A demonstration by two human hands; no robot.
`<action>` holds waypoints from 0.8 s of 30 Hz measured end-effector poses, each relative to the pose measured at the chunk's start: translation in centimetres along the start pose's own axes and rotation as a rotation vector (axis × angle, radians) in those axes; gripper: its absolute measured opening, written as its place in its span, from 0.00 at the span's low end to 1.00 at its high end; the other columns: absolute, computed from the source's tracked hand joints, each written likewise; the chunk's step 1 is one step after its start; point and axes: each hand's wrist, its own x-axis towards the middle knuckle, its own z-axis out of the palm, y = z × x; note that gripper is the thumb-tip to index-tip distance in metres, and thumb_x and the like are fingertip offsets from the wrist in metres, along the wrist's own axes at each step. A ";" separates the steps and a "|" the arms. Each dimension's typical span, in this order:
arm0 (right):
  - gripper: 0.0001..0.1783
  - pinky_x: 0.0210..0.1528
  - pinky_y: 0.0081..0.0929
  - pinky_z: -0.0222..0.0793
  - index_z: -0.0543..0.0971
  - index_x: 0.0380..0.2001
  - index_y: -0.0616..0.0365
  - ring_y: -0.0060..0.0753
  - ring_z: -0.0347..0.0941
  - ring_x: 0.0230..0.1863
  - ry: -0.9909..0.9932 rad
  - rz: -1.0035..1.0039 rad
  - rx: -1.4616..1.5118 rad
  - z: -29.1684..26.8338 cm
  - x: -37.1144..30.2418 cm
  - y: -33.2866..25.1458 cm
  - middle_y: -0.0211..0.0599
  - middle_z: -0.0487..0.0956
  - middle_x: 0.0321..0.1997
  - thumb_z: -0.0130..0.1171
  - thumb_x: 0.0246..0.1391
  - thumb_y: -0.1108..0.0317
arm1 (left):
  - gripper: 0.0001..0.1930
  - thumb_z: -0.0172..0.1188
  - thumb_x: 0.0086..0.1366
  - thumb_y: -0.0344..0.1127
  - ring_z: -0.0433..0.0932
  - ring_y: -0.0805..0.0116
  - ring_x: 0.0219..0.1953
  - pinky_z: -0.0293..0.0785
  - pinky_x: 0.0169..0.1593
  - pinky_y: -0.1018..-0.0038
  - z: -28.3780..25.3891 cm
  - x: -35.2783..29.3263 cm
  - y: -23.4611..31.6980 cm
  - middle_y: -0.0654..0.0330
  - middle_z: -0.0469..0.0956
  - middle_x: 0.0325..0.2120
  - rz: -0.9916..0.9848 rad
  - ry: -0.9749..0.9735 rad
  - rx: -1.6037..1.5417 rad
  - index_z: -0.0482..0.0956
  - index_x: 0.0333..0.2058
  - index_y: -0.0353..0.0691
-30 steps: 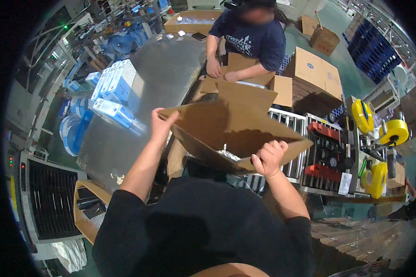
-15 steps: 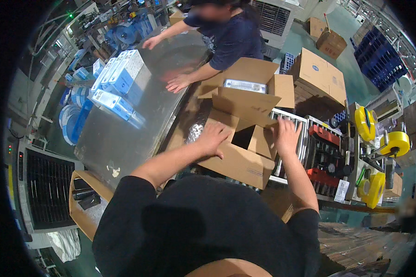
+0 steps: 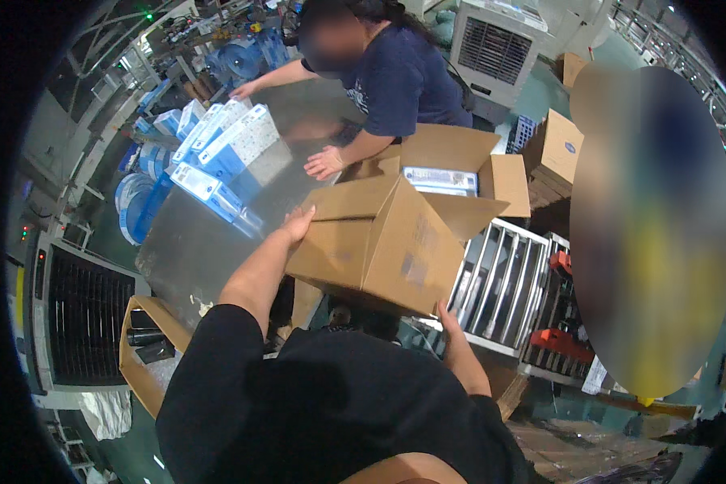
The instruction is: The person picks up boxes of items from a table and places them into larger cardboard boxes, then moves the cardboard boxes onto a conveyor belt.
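Observation:
A brown cardboard box [image 3: 339, 246] is lifted and tilted between my two hands, its closed sides turned up toward me. My left hand [image 3: 298, 223] grips its upper left edge, fingers bent over the cardboard. At the lower right corner, my right hand [image 3: 449, 317] holds the box from beneath, its fingers partly hidden. Just beyond stands another open carton [image 3: 504, 181], flaps spread, with blue-and-white packs [image 3: 441, 181] inside. The inside of the box I hold is out of sight.
A co-worker [image 3: 407, 81] stands across the metal table [image 3: 177, 262], one hand flat near my box. Several blue-and-white packages [image 3: 238, 145] lie on the table. To the right runs a roller conveyor [image 3: 500, 282] with red parts. An open box [image 3: 149, 379] stands at lower left.
The box has been raised off the conveyor and turned over, so its open flaps no longer show. My right hand moved down to its lower corner. The co-worker's far hand now reaches the packages.

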 end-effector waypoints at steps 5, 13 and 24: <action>0.28 0.42 0.23 0.71 0.74 0.54 0.58 0.27 0.75 0.39 -0.452 -0.215 0.079 -12.5 -6.1 -5.5 0.33 0.78 0.47 0.67 0.51 0.61 | 0.41 0.34 0.67 0.66 0.40 0.57 0.71 0.38 0.70 0.63 6.2 -0.9 -3.8 0.54 0.44 0.69 0.076 0.153 -0.357 0.49 0.67 0.38; 0.14 0.41 0.24 0.70 0.75 0.36 0.57 0.22 0.71 0.32 -0.084 -0.614 0.015 -13.2 -19.8 -25.1 0.29 0.77 0.32 0.65 0.45 0.76 | 0.33 0.46 0.65 0.61 0.71 0.67 0.46 0.68 0.51 0.66 9.5 -0.3 -2.2 0.60 0.71 0.48 -0.101 -0.304 -0.994 0.64 0.59 0.40; 0.13 0.41 0.39 0.74 0.82 0.38 0.48 0.47 0.78 0.41 -0.413 -0.990 -1.340 6.3 -22.4 -23.3 0.42 0.81 0.38 0.50 0.52 0.65 | 0.22 0.56 0.62 0.43 0.75 0.42 0.48 0.70 0.50 0.55 2.0 -0.3 -3.7 0.39 0.75 0.44 -0.077 0.223 0.066 0.70 0.48 0.31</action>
